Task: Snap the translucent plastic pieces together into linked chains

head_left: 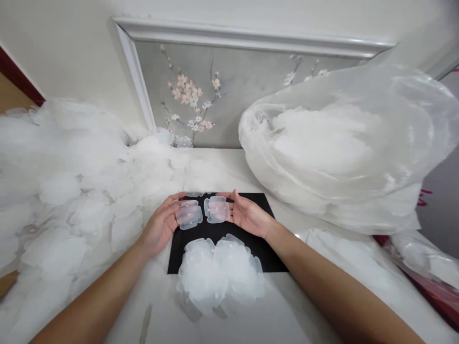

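My left hand [163,223] is closed on the edge of a translucent plastic piece [191,215], squarish with rounded lobes and small raised dots. A matching plastic piece [215,210] is held by its right side in my right hand [247,215]. Both pieces are raised side by side over a black mat [186,248], with fingers showing through them. More such pieces lie at the mat's far edge, partly hidden. Nearer to me, two overlapping heaps of translucent pieces [218,272] straddle the mat's front edge.
A large mound of translucent pieces [71,200] covers the left of the white table [143,320]. At the right stands an open clear plastic bag [344,157] full of pieces, with more pieces [344,253] before it. A framed flower picture [233,95] is behind.
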Action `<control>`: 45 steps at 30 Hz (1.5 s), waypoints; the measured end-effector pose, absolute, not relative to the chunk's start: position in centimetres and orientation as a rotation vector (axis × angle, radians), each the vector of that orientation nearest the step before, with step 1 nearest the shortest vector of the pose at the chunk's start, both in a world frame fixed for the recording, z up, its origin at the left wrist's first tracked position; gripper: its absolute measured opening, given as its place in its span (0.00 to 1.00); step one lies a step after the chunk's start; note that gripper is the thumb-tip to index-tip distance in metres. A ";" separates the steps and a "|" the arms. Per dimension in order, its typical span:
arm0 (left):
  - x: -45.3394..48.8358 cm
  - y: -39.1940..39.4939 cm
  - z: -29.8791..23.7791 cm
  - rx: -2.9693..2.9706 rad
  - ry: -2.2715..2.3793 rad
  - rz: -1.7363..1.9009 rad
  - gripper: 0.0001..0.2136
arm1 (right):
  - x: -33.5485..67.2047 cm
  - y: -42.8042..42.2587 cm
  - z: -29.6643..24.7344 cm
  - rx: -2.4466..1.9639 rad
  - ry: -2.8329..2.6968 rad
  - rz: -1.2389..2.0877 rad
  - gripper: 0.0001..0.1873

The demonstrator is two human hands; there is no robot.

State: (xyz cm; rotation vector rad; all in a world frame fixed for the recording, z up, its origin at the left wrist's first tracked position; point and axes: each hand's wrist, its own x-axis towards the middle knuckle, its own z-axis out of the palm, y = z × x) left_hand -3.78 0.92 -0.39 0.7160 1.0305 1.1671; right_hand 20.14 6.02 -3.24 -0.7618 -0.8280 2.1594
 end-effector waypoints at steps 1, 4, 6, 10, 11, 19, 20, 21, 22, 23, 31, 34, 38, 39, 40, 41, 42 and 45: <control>-3.8 0.9 -0.4 0.710 1.028 1.165 0.14 | 20.2 6.0 -3.3 -0.760 -0.829 2.146 0.18; -3.8 0.9 -0.4 0.703 1.025 1.159 0.14 | 20.3 5.9 -3.3 -0.757 -0.874 2.061 0.21; -3.9 0.8 -0.5 0.699 1.016 1.161 0.15 | 20.3 5.7 -3.2 -0.744 -0.954 1.992 0.33; -4.0 0.7 -0.7 0.714 0.973 1.178 0.22 | 20.0 5.3 -3.1 -0.709 -1.186 1.870 0.39; -4.0 0.7 -0.8 0.735 0.990 1.179 0.24 | 19.8 5.2 -3.1 -0.723 -1.244 1.835 0.35; -3.8 0.3 -1.3 1.166 1.118 1.191 0.06 | 19.2 5.1 -3.0 -0.986 -1.375 1.484 0.13; -3.9 0.3 -1.2 1.185 1.108 1.195 0.08 | 19.2 5.1 -3.0 -0.974 -1.300 1.559 0.15; -3.9 0.3 -1.2 1.180 1.101 1.199 0.08 | 19.1 5.1 -2.9 -0.948 -1.210 1.652 0.17; -3.9 0.3 -1.1 1.160 1.100 1.196 0.07 | 19.2 5.1 -2.9 -0.914 -1.115 1.748 0.18; -3.9 0.3 -1.0 1.129 1.103 1.188 0.06 | 19.2 5.1 -2.9 -0.880 -1.029 1.836 0.19; -4.3 0.7 -0.8 0.914 1.058 1.234 0.05 | 19.3 5.4 -3.4 -0.809 -0.735 2.124 0.19; -4.1 0.8 -0.7 0.890 1.136 1.201 0.13 | 19.3 5.5 -3.4 -0.791 -0.722 2.134 0.21; -3.9 0.8 -0.7 0.923 1.154 1.199 0.17 | 19.4 5.4 -3.2 -0.794 -0.753 2.065 0.18; -3.9 0.8 -0.7 0.938 1.156 1.202 0.18 | 19.3 5.3 -3.2 -0.801 -0.784 2.035 0.17; -3.8 0.7 -0.8 0.957 1.156 1.202 0.18 | 19.2 5.2 -3.1 -0.809 -0.823 2.007 0.16; -3.7 0.7 -0.8 0.979 1.152 1.203 0.18 | 19.0 5.1 -3.0 -0.816 -0.870 1.983 0.16; -3.6 0.6 -0.9 1.003 1.142 1.202 0.17 | 18.7 5.0 -2.9 -0.820 -0.923 1.959 0.17; -3.3 0.3 -1.0 1.113 1.051 1.192 0.17 | 17.6 4.6 -2.3 -0.795 -1.131 1.903 0.21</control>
